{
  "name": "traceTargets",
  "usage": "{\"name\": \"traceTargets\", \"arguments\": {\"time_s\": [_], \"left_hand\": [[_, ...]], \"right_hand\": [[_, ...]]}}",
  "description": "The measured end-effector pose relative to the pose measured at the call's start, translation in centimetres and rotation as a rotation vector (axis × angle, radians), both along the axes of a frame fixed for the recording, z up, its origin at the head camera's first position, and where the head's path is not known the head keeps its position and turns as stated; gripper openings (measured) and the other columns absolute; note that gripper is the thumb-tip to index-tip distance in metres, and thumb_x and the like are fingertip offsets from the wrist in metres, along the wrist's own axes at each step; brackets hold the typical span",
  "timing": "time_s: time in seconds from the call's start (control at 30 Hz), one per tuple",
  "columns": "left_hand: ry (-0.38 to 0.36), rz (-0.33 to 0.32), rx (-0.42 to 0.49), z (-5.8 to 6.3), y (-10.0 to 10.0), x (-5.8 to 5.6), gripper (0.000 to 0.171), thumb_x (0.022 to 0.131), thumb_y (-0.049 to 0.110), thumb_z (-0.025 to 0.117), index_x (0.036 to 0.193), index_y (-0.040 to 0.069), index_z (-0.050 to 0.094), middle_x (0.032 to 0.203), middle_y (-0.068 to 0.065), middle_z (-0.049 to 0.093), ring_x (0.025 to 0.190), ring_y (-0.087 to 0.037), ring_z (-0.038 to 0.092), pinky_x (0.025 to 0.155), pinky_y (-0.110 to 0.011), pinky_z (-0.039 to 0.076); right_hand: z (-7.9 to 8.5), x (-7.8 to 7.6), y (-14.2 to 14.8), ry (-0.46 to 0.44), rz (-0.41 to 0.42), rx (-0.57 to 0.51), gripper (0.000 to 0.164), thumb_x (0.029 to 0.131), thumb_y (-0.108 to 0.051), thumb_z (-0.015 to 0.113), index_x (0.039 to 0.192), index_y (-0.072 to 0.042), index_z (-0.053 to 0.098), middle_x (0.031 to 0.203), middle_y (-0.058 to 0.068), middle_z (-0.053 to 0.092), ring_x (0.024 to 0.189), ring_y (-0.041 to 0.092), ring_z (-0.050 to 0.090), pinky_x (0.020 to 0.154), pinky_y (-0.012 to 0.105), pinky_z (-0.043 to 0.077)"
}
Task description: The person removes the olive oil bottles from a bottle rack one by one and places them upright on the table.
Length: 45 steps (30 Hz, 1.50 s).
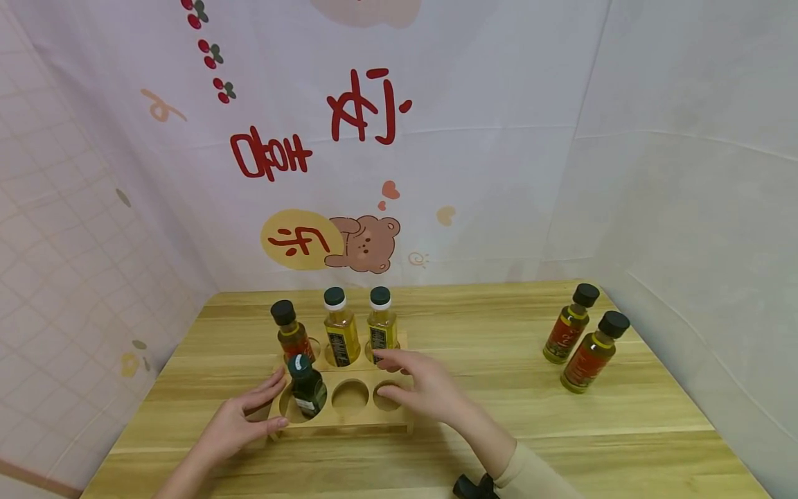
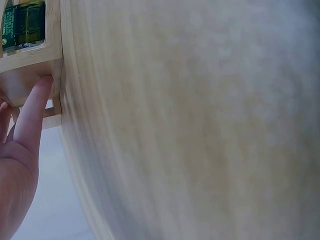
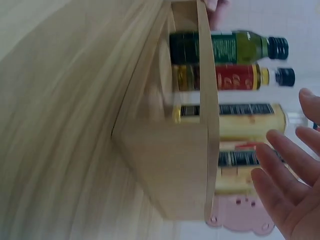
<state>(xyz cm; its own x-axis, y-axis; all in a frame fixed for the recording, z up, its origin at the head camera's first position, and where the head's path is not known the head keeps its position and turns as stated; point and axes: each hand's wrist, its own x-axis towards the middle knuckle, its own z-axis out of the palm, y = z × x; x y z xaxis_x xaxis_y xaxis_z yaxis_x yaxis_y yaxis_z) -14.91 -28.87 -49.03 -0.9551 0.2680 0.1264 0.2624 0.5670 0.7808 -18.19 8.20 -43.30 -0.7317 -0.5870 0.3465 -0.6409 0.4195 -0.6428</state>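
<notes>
A two-tier wooden bottle rack (image 1: 339,421) stands on the table. My left hand (image 1: 235,421) rests on its left end, a straight digit pressing the end panel in the left wrist view. A dark green bottle (image 1: 308,394) sits in the front-left hole beside this hand. Behind it, a red-labelled bottle (image 1: 293,337) with a black cap and two yellow oil bottles (image 1: 341,337) with dark green caps fill the back row. My right hand (image 1: 433,389) is over the rack's right end, fingers spread with nothing held; its fingertips overlap the right yellow bottle (image 1: 382,327).
Two red-labelled bottles (image 1: 588,360) with black caps stand at the table's right side. A black object (image 1: 475,487) shows by the right sleeve at the front. Printed white cloth (image 1: 486,180) hangs behind and beside the wooden table (image 1: 499,443).
</notes>
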Motion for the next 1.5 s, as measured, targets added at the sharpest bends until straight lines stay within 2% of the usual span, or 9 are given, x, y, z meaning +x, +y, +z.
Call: {"name": "traceTargets", "arguments": {"time_s": [0.23, 0.43, 0.67, 0.77, 0.9, 1.03, 1.13, 1.23, 1.5], "left_hand": [[0.009, -0.003, 0.022, 0.1, 0.0, 0.0, 0.065, 0.082, 0.027, 0.083, 0.14, 0.009, 0.058, 0.152, -0.003, 0.043, 0.129, 0.008, 0.033, 0.094, -0.013, 0.037], [0.022, -0.018, 0.019, 0.3, 0.2, 0.2, 0.064, 0.083, 0.026, 0.082, 0.14, 0.009, 0.058, 0.151, -0.005, 0.044, 0.133, -0.005, 0.035, 0.094, -0.015, 0.04], [0.022, -0.011, 0.011, 0.5, 0.3, 0.3, 0.063, 0.083, 0.026, 0.082, 0.139, 0.01, 0.059, 0.15, -0.003, 0.045, 0.133, -0.01, 0.038, 0.094, -0.017, 0.04], [0.017, -0.005, -0.001, 0.5, 0.3, 0.3, 0.063, 0.083, 0.026, 0.082, 0.139, 0.01, 0.059, 0.15, -0.003, 0.045, 0.134, -0.017, 0.039, 0.094, -0.017, 0.04], [0.01, -0.007, 0.001, 0.5, 0.3, 0.3, 0.063, 0.083, 0.026, 0.082, 0.14, 0.01, 0.058, 0.15, -0.003, 0.045, 0.134, -0.022, 0.039, 0.094, -0.018, 0.041], [0.007, -0.014, 0.014, 0.6, 0.2, 0.3, 0.062, 0.084, 0.025, 0.081, 0.14, 0.01, 0.058, 0.15, -0.003, 0.045, 0.134, -0.016, 0.038, 0.093, -0.018, 0.042], [0.006, -0.02, 0.024, 0.6, 0.2, 0.3, 0.062, 0.084, 0.024, 0.081, 0.14, 0.01, 0.058, 0.15, -0.004, 0.045, 0.133, -0.01, 0.037, 0.093, -0.018, 0.042], [0.008, -0.024, 0.032, 0.6, 0.2, 0.3, 0.061, 0.085, 0.023, 0.081, 0.14, 0.009, 0.058, 0.15, -0.004, 0.045, 0.132, -0.004, 0.036, 0.093, -0.018, 0.042], [0.021, -0.031, 0.029, 0.5, 0.2, 0.3, 0.061, 0.085, 0.022, 0.08, 0.14, 0.008, 0.058, 0.15, -0.005, 0.045, 0.131, -0.002, 0.037, 0.093, -0.017, 0.042]], "right_hand": [[0.1, 0.0, -2.8, 0.018, 0.026, 0.017, 0.059, 0.092, -0.029, 0.074, 0.144, -0.013, 0.052, 0.123, 0.0, 0.068, 0.112, 0.011, 0.062, 0.094, 0.031, 0.049], [0.1, -0.1, -4.8, -0.024, 0.047, -0.032, 0.059, 0.092, -0.029, 0.073, 0.145, -0.015, 0.051, 0.125, 0.002, 0.067, 0.113, 0.012, 0.061, 0.095, 0.032, 0.049], [-0.3, -0.3, -6.7, 0.015, 0.062, -0.088, 0.06, 0.09, -0.028, 0.075, 0.145, -0.016, 0.052, 0.128, 0.002, 0.066, 0.113, 0.01, 0.061, 0.093, 0.029, 0.049], [-0.3, -0.4, -7.4, 0.011, 0.061, -0.102, 0.062, 0.09, -0.029, 0.076, 0.145, -0.017, 0.051, 0.128, 0.001, 0.066, 0.113, 0.008, 0.061, 0.093, 0.029, 0.049], [-0.3, -0.4, -8.2, -0.032, 0.056, -0.122, 0.064, 0.09, -0.029, 0.076, 0.147, -0.019, 0.049, 0.128, 0.0, 0.066, 0.114, 0.01, 0.061, 0.093, 0.029, 0.049], [-0.3, -0.4, -8.9, -0.08, 0.059, -0.171, 0.063, 0.091, -0.027, 0.075, 0.147, -0.02, 0.048, 0.127, 0.004, 0.066, 0.116, 0.012, 0.061, 0.095, 0.031, 0.048], [-0.3, -0.6, -9.3, -0.091, 0.07, -0.189, 0.063, 0.091, -0.025, 0.075, 0.148, -0.016, 0.048, 0.127, 0.008, 0.066, 0.116, 0.015, 0.061, 0.096, 0.033, 0.048], [-0.4, -0.7, -9.8, -0.084, 0.072, -0.187, 0.064, 0.091, -0.025, 0.075, 0.148, -0.013, 0.048, 0.128, 0.007, 0.066, 0.116, 0.018, 0.062, 0.096, 0.033, 0.049], [-0.3, -0.5, -10.8, -0.067, 0.048, -0.193, 0.063, 0.092, -0.027, 0.074, 0.148, -0.013, 0.048, 0.133, 0.003, 0.062, 0.115, 0.015, 0.061, 0.093, 0.03, 0.05]]}}
